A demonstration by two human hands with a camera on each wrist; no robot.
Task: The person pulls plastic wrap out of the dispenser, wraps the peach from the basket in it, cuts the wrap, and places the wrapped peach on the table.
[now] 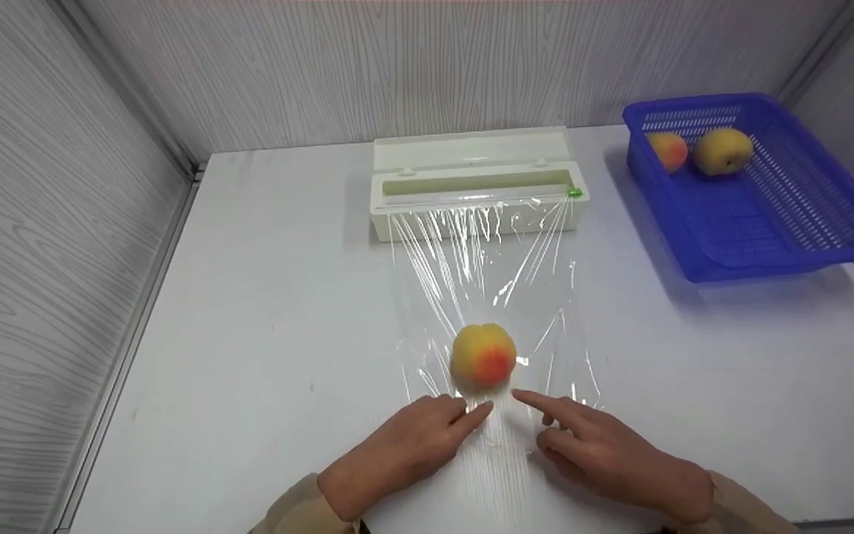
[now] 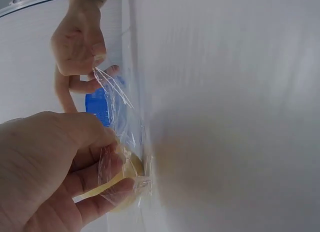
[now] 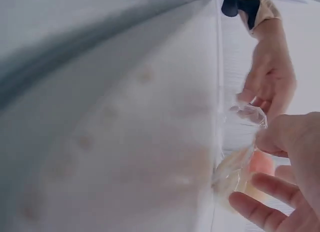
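A yellow peach [image 1: 482, 356] with a red blush lies on a sheet of clear cling film [image 1: 505, 297] drawn across the white table. My left hand [image 1: 412, 441] is just in front of the peach and pinches the near part of the film between thumb and fingers. On the other side, my right hand [image 1: 601, 452] pinches the film too, its index finger pointing toward the peach. Both wrist views show film stretched between the hands, with the peach partly hidden behind fingers and film.
Behind the peach stands a white cling film dispenser [image 1: 382, 226], its lid [image 1: 471, 152] up and the film still joined to its roll. A blue basket [image 1: 716, 219] at the back right holds a peach [image 1: 669, 152] and a yellow fruit [image 1: 723, 152]. Panels enclose the table.
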